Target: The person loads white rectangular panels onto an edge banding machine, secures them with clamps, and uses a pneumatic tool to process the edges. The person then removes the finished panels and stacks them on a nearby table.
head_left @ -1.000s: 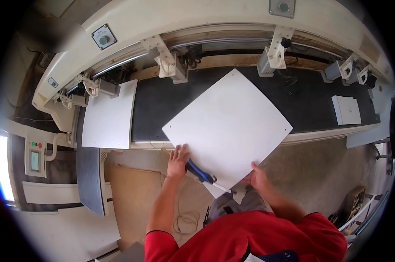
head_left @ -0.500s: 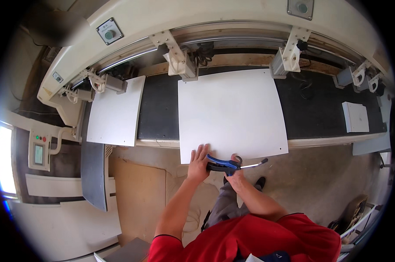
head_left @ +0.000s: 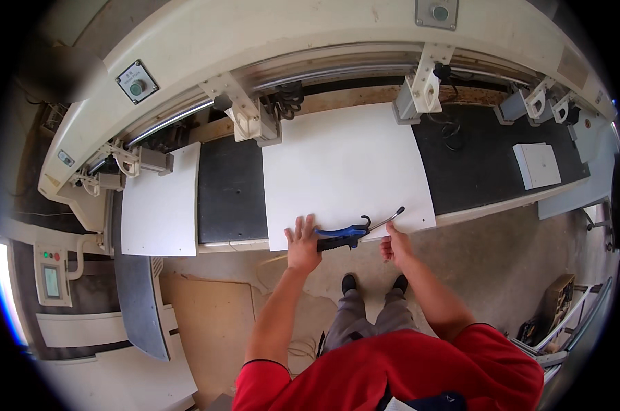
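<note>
A large white panel point(head_left: 344, 161) lies on the dark bed of a machine, its front edge overhanging toward me. My left hand point(head_left: 303, 245) rests on its front left part, fingers stretched out and apart. Against the thumb side of that hand is the handle of an air blow gun point(head_left: 342, 237), black with a blue lever, a hook and a bent metal nozzle. The gun lies across the panel's front edge, nozzle toward the right. My right hand point(head_left: 396, 248) is closed beside the nozzle, one digit at the panel's edge, other fingers curled. Whether it grips the edge is hidden.
White clamp blocks point(head_left: 255, 123) hang from a rail behind the panel. A smaller white panel point(head_left: 160, 212) lies left, and a stack of white pieces point(head_left: 537, 166) right. A control box point(head_left: 52, 275) stands at far left, near a grey side table point(head_left: 137, 294).
My right hand has moved right, away from the blow gun. The gun's nozzle has swung up onto the panel. My left hand stays on the panel, and the view has shifted.
</note>
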`<state>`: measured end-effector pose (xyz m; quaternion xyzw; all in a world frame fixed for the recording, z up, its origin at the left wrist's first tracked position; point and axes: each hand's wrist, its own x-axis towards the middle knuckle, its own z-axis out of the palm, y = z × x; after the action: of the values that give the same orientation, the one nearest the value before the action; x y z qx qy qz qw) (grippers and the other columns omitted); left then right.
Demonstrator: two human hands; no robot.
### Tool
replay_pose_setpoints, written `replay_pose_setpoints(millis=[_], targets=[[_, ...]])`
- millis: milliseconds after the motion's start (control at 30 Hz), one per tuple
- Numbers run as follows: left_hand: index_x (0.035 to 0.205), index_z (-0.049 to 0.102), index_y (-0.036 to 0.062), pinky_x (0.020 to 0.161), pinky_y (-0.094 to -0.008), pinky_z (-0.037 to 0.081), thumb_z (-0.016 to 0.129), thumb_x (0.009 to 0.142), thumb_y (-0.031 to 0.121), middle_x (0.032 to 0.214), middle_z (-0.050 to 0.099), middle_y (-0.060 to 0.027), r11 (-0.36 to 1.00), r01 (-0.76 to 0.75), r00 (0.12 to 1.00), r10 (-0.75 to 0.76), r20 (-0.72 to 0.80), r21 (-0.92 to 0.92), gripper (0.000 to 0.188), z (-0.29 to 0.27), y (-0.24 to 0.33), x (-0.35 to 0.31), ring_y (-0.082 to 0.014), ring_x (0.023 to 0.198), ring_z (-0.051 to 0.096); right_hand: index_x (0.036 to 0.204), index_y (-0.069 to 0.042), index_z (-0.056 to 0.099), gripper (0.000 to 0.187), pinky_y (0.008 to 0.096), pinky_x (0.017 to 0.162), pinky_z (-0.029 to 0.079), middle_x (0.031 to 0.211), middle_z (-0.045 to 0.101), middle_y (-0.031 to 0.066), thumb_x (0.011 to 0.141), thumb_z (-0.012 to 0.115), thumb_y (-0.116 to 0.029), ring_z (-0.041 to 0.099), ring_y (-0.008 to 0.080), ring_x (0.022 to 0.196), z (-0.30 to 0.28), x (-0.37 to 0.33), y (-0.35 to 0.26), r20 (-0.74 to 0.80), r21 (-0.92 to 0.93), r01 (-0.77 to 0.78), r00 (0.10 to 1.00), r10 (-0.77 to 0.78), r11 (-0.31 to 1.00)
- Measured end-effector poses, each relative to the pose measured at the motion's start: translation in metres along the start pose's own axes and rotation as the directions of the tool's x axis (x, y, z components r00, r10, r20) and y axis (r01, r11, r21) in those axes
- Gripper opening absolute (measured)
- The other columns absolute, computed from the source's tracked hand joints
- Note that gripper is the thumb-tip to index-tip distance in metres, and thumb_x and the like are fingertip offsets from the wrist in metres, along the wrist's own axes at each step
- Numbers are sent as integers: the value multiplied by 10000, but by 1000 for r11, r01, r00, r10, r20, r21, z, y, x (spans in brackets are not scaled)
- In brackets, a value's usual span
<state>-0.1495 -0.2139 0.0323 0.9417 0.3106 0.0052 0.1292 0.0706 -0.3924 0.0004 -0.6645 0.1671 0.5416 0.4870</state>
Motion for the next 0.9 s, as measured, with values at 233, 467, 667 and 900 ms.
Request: replay_pose_setpoints(millis=[233,467,667,900], targets=[[1215,577,58,1043,-678,224,652,704,75,1530,212,-130,998,-10,997,5,74,64,516,-2,-9,7,-388,1411,182,710,-28,545,548,294,356,360,536,529,70,868,589,-551,462,157,374,7,-3,-10,14,-27,-61,998,62,998],[1283,548,113,1016,-688,232,613,751,146,1513,217,-183,987,-130,991,127,33,92,537,11,49,37,-489,1373,180,815,-5,624,81,236,453,447,641,605,38,863,619,-70,548,74,521,-27,-103,-182,163,-354,845,479,-863,402],[1315,529,134,1007,-690,250,649,732,199,1512,205,-243,986,-107,987,91,130,126,599,7,49,44,-566,1335,198,1205,-32,558,345,239,551,463,758,680,64,883,599,-148,594,107,568,29,-217,-367,-4,-445,890,-116,-993,-102],[1366,466,90,1010,-698,255,648,734,220,1511,168,-288,990,-129,976,115,187,64,670,4,53,40,-577,1342,175,918,-29,545,52,238,499,435,687,573,15,909,547,-80,565,99,598,18,-197,-426,128,-649,693,-306,-943,-313]])
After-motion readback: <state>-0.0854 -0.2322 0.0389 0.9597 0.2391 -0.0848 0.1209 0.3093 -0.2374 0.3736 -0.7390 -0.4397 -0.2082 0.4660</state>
